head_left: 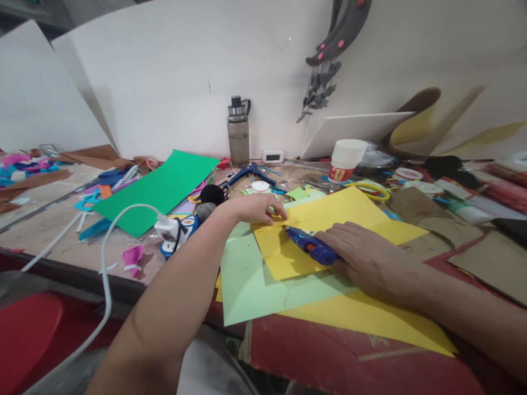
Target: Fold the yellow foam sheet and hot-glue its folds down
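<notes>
My right hand (354,249) is closed around a blue hot glue gun (310,245) above a yellow sheet (349,208). The gun's dark tip points left, close to the fingers of my left hand (261,208). That hand rests at the sheet's upper left part, fingers bent and apart, with nothing visible between them. Under the yellow sheet lies a larger pale green sheet (247,291). Another yellow sheet (370,318) sticks out beneath it at the table's front edge.
A power strip with a white plug (167,226) and a green sheet (160,186) lie left. Behind stand a water bottle (239,134), a small digital clock (273,157) and stacked paper cups (346,160). Yellow tape (373,191) and brown cardboard (489,263) are right. A red stool (31,334) stands lower left.
</notes>
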Tool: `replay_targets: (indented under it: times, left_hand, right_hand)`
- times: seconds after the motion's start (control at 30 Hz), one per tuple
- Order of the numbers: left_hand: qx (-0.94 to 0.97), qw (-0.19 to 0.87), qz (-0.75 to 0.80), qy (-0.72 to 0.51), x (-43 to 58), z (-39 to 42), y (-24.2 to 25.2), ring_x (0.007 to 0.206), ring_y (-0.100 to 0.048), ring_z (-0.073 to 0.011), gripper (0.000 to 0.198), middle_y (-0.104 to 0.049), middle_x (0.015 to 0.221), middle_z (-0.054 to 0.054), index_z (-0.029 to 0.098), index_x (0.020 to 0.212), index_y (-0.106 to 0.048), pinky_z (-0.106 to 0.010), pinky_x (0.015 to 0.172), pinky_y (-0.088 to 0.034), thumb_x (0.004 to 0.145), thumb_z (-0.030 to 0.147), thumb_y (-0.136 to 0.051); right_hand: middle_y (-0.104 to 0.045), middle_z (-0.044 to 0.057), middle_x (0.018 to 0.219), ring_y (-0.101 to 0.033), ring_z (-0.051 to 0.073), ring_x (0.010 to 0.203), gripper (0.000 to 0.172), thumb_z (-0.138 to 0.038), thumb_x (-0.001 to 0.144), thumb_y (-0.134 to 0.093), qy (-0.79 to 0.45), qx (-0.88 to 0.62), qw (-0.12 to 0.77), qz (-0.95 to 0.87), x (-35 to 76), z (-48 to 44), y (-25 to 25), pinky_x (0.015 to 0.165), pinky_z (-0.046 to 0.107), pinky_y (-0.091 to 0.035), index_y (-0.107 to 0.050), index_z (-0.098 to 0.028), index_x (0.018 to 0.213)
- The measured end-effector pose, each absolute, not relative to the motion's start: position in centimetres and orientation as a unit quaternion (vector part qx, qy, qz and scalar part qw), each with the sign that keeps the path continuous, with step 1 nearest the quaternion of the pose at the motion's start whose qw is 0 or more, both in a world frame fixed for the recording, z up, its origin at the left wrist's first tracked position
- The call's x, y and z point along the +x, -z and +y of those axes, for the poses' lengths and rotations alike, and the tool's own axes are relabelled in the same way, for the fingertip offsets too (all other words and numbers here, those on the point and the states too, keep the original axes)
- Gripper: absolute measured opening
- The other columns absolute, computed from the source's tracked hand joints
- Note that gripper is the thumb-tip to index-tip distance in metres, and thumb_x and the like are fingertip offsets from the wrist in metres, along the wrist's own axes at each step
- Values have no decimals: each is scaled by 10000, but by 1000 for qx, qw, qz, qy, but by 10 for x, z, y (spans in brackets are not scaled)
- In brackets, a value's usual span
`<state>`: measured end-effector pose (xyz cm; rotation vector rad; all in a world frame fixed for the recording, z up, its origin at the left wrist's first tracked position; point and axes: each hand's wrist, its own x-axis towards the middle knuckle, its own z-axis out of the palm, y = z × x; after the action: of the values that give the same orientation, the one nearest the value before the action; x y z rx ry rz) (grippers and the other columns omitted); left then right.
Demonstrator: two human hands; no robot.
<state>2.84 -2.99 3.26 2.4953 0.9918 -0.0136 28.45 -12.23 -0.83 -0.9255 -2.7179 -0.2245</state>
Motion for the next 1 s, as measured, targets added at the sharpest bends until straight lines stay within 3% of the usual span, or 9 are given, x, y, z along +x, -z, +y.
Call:
replay_targets:
  times: [0.3,0.47,0.67,0.8,0.9,1.0]
  left_hand:
    - [924,179,337,28,25,-32,-38,902,-626,-109,345,-681,1117,-19,243,1044,-764,-171,766,-461,746,110,-655]
    - [923,192,333,-5,24,-33,-41,841,-640,-116,212,-727,990,-27,196,918,-776,-190,752,-459,784,126,-628]
    - [925,161,339,-59,28,-30,-32,883,-627,-142,221,-696,1037,-67,179,1039,-738,-240,802,-472,846,204,-633]
    - [934,175,306,-53,29,-30,-26,974,-605,-144,282,-627,1138,-69,231,1125,-723,-241,844,-480,861,195,-631]
    - [946,161,278,-32,27,-29,-26,1063,-585,-153,320,-605,1167,-58,285,1164,-714,-253,925,-455,872,188,-626]
    - [952,158,260,-27,25,-27,-27,1027,-605,-139,304,-626,1163,-51,290,1140,-729,-236,920,-451,871,184,-634]
  right_hand:
    - [-679,86,872,-619,241,809,202,-218,891,-492,16,-335,137,-932,288,-124,-2,749,350,-445,-645,-196,1021]
    - [-675,109,867,-619,262,776,376,-472,930,-437,-132,-422,213,-871,305,-114,-7,653,350,-469,-665,-188,1023]
    - [-491,16,621,-427,146,543,576,-725,809,-484,-313,-529,323,-719,315,-100,-5,471,269,-317,-659,-176,813]
    - [-503,-2,621,-376,97,515,554,-725,733,-586,-416,-524,409,-620,312,-96,-4,440,220,-258,-621,-179,817]
    - [-511,-4,607,-340,78,469,540,-709,718,-614,-464,-512,422,-587,311,-92,-3,386,207,-200,-618,-180,824]
    - [-515,0,597,-360,79,464,541,-708,692,-637,-487,-500,428,-574,312,-89,-3,367,199,-209,-624,-180,811]
